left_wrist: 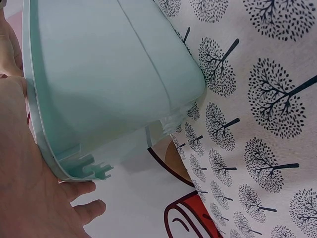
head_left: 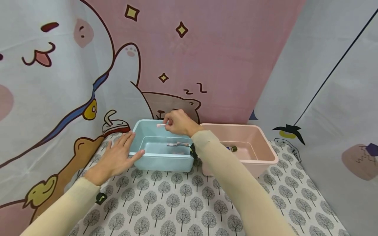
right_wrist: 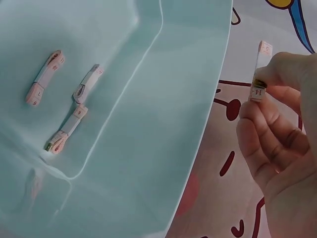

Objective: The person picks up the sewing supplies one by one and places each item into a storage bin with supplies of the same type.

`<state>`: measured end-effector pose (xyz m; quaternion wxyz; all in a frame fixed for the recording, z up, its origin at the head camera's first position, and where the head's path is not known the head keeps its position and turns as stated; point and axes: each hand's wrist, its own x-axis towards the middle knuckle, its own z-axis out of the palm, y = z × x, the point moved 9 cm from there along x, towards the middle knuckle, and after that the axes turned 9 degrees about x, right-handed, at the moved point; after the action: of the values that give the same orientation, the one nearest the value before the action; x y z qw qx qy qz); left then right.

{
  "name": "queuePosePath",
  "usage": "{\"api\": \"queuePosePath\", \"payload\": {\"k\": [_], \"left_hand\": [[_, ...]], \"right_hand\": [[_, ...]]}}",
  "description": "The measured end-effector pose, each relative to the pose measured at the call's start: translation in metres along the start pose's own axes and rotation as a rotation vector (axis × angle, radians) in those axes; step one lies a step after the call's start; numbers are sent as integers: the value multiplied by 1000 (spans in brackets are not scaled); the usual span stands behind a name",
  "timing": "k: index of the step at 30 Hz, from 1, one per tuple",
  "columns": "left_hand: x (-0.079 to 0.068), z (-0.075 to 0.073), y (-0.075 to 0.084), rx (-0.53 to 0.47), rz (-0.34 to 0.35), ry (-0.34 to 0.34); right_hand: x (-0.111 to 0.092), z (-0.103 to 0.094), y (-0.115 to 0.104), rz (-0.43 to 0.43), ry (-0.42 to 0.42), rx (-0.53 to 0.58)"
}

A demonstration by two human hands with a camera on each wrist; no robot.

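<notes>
In the head view my right hand (head_left: 180,123) is over the far rim of the light blue bin (head_left: 165,157). It pinches a small, folded tape measure (right_wrist: 262,54), pale pink and white with printed numbers, between thumb and fingers. Inside the bin, three similar bundled tape measures lie on the floor: one apart (right_wrist: 44,78), and two end to end, an upper tape (right_wrist: 88,84) and a lower tape (right_wrist: 67,129). My left hand (head_left: 119,159) rests at the bin's left rim with its fingers extended; the left wrist view shows it along the bin's edge (left_wrist: 37,119).
A pink bin (head_left: 239,128) stands just right of the blue one, holding a small dark green and blue item (head_left: 233,148), partly hidden by my right sleeve. Both bins are on a tree-print cloth (head_left: 183,200). Behind them hangs a cartoon-print curtain (head_left: 218,59).
</notes>
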<state>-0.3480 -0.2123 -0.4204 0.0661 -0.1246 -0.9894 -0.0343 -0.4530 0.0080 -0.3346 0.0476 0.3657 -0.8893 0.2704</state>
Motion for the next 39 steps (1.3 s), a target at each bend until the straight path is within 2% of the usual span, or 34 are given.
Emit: {"api": "queuePosePath", "payload": {"k": [9, 16, 28, 39], "left_hand": [[1, -1, 1, 10, 7, -4], [2, -2, 1, 9, 7, -3], [1, -1, 0, 11, 7, -4], [0, -1, 0, 3, 1, -1]], "right_hand": [[-6, 1, 5, 94, -43, 4], [-10, -5, -4, 72, -33, 18], [-22, -12, -11, 82, -29, -20], [-46, -22, -17, 57, 8, -24]]}}
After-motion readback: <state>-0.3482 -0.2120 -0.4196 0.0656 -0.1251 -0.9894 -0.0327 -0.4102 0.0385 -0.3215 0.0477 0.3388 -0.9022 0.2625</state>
